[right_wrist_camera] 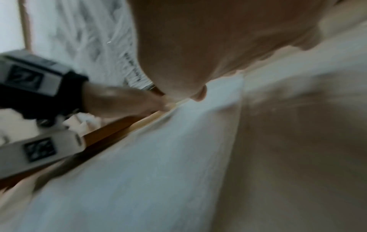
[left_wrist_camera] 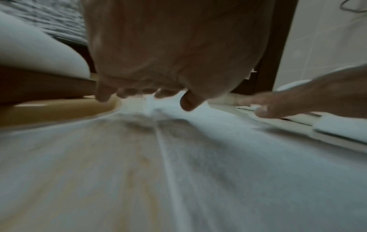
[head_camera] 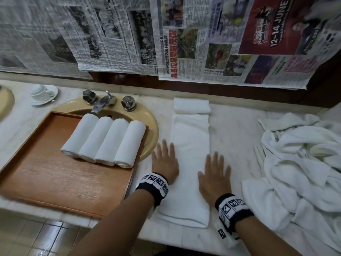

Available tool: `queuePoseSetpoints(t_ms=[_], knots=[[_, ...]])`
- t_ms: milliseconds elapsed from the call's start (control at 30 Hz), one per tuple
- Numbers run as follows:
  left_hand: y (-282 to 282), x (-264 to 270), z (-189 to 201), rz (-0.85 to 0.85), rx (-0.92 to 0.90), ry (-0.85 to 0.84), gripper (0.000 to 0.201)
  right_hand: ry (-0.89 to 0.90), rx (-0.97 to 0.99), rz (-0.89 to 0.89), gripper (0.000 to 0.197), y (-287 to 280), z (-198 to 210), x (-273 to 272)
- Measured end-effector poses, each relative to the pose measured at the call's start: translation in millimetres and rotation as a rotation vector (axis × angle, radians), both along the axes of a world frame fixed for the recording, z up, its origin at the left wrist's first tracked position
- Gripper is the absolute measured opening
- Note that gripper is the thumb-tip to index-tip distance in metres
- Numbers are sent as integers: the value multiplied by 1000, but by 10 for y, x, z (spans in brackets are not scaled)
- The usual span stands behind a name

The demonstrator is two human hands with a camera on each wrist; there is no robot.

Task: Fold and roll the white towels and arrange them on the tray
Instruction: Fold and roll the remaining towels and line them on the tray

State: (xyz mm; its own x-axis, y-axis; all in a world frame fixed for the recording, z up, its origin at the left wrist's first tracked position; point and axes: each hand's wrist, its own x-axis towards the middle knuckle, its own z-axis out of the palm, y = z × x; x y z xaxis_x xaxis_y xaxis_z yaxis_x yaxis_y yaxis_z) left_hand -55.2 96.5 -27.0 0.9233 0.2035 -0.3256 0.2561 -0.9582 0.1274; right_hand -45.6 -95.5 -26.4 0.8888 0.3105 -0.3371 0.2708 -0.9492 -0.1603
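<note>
Head camera first, and the readable print is up on the wall: newspaper sheets (head_camera: 193, 39) hang above the desk, one red advert reading "12–14 JUNE" with "Grand" beneath it, the rest in Chinese headlines too small to make out. Black wristbands with square black-and-white marker tags (head_camera: 156, 182) sit on both wrists. Now the work: a long white terry towel folded into a narrow strip (head_camera: 190, 159) lies flat on the pale marble desk (head_camera: 234, 137), running away from the person, its far end turned back into a short flap. Left hand (head_camera: 165, 159) lies flat on the strip's left edge, half on the marble, fingers (head_camera: 164, 146) straight and slightly spread, holding nothing; right hand (head_camera: 215, 179) lies palm-down across the right edge, fingers likewise straight. Both wrist views are blurred but show flat palms over white cloth. To the left, four rolled white towels (head_camera: 105, 141) lie side by side, touching, in the far right part of a rectangular brown wooden tray (head_camera: 36, 174) that rests over a beige basin (head_camera: 151, 126) with a metal tap (head_camera: 105, 102). Right of the strip, a loose heap of white towels (head_camera: 299, 169). A white cup on a saucer (head_camera: 43, 93) sits far left.
</note>
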Motion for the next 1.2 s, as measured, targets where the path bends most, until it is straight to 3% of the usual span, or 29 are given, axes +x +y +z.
queuePoseSetpoints(t_ms=[67, 133, 300, 400, 500, 800, 900, 967, 1100, 1200], knots=[[-128, 51, 20, -207, -62, -28, 63, -20, 80, 231, 70, 91, -61, -22], [-151, 68, -66, -336, -62, 42, 63, 69, 29, 298, 74, 103, -150, -13], [44, 131, -121, -11, 0, 77, 64, 136, -96, -47, 73, 92, -99, 233], [-63, 34, 12, -100, -15, -32, 65, 47, -87, 107, 71, 145, -42, 405], [-152, -103, 36, -262, -81, 51, 66, 136, -74, 303, 69, 136, -119, 545], [107, 601, -99, -308, -19, 127, 71, 21, -152, 272, 67, 326, -60, 1227], [173, 840, -102, -308, -16, 163, 71, -188, 6, 392, 39, 362, 135, 1119], [199, 953, -105, -311, -13, 158, 70, -217, 189, 527, 23, 293, 177, 868], [170, 1083, 5, -300, 21, 156, 70, -70, 272, 655, 40, -64, 120, 407], [80, 953, 58, -276, 17, 49, 65, -127, 258, 708, 34, -246, 29, 283]])
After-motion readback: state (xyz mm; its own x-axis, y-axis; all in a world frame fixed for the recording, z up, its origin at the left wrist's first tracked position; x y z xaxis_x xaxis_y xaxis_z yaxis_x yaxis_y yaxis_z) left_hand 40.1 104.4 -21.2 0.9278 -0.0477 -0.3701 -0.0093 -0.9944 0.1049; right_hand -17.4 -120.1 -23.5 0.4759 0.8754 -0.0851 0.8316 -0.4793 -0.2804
